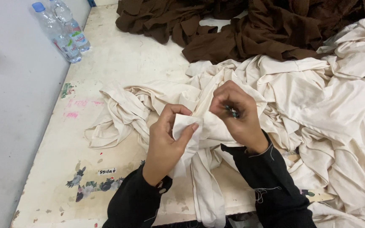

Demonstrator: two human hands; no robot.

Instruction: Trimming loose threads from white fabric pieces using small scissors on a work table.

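Left hand [165,139] pinches cream cloth [191,126] taut; right hand [237,114] grips a small tool [232,112], best kept close to the seam.

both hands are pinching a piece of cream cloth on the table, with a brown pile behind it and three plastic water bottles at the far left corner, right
Not quite: the head view shows two plastic water bottles at the far left, not three. The rest holds: the left hand and the right hand pinch the cream cloth on the table, with the brown pile behind it.
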